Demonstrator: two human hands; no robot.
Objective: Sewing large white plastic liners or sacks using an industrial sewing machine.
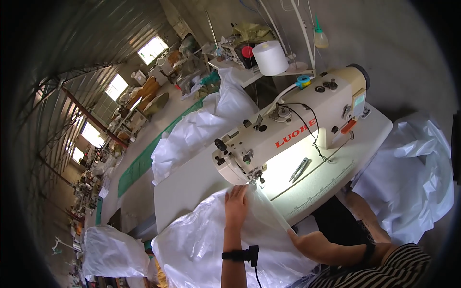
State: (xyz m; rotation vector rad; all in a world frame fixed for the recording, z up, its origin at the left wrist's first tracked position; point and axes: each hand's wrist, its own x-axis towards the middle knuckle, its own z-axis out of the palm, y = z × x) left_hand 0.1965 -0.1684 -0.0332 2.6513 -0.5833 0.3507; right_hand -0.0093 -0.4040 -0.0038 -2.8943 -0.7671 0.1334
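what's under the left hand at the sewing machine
The left hand lies flat on thin white plastic sheet, pressing it to the white table before the sewing machine. The needle plate is hidden.

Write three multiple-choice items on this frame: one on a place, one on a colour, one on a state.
1. Where do the thread snips lie?
A. on the sewing table, right of the needle
B. on the floor
C. in the right hand

2. What colour is the thread cone?
A. red
B. white
C. green

3. How is the left hand?
A. flat on the white fabric
B. raised in the air
C. gripping scissors

Key: 1 A, they rest on the lit bed; 2 B, white above the sewing machine; 3 A, palm down by the presser foot.
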